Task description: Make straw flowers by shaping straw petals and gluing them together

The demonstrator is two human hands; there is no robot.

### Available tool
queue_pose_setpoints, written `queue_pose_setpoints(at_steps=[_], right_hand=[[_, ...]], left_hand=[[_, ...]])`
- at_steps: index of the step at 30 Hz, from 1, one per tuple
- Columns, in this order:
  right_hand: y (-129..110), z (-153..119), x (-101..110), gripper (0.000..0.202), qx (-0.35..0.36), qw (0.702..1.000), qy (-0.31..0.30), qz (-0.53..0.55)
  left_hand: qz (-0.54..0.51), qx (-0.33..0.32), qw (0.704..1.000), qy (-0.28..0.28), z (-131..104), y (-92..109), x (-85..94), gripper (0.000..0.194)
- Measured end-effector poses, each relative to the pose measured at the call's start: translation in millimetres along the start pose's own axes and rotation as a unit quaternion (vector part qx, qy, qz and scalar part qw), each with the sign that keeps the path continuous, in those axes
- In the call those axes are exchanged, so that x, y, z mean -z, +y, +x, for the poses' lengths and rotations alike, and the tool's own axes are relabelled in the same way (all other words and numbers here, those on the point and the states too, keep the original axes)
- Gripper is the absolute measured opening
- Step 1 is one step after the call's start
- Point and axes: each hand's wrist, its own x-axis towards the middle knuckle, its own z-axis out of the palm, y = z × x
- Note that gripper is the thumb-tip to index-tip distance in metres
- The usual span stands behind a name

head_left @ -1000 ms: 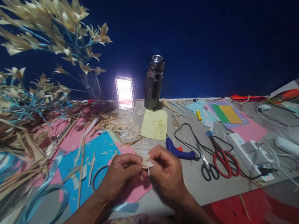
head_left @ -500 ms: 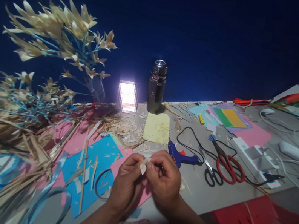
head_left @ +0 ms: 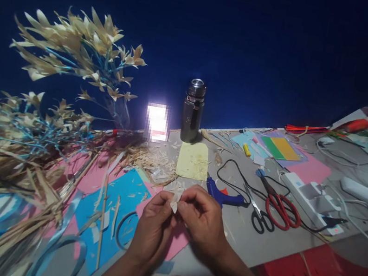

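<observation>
Watching from afar, I have the left hand and right hand pinching one pale, petal-like piece at six o'clock in my view. I'd use light, even pressure, since it looks thin enough to crease, and avoid the blue glue gun at four o'clock.

A small, cream-white petal-like piece, thin and pale, is pinched at the fingertips between the left hand and the right hand, raised above the worktop. Its pointed lower tip angles toward the person's body; the fingers partly cover its sides, and its finer detail is too small to make out.
</observation>
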Motion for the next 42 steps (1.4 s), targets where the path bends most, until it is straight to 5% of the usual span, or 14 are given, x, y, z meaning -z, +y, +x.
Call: queue_pose_setpoints(at_steps=[4, 7, 12, 16, 26, 36, 42], right_hand=[[1, -5, 1, 0.012, -0.008, 1.000, 0.006, 0.002], [4, -11, 1, 0.019, -0.018, 0.999, -0.013, 0.023], [4, -14, -1, 0.015, -0.053, 0.997, -0.018, 0.043], [3, -12, 4, 0.011, -0.041, 0.999, -0.010, 0.021], [11, -21, 3, 0.007, -0.017, 1.000, 0.020, -0.016], [17, -25, 1, 0.016, 0.131, 0.986, 0.034, -0.096], [18, -24, -1, 0.018, 0.168, 0.979, 0.028, -0.112]], left_hand=[[0.030, 0.004, 1.000, 0.007, -1, 3, 3.9, 0.034], [0.096, -0.051, 0.993, 0.036, -2, 6, 7.3, 0.029], [0.264, -0.231, 0.935, 0.047, -3, 9, 14.1, 0.011], [0.346, -0.271, 0.898, 0.021, -6, 10, 17.8, 0.007], [0.377, -0.258, 0.889, 0.007, -12, 5, 19.5, 0.007], [0.257, -0.041, 0.965, -0.010, -10, 4, 24.8, 0.010], [0.279, -0.084, 0.956, -0.038, -10, 4, 28.9, 0.015]])
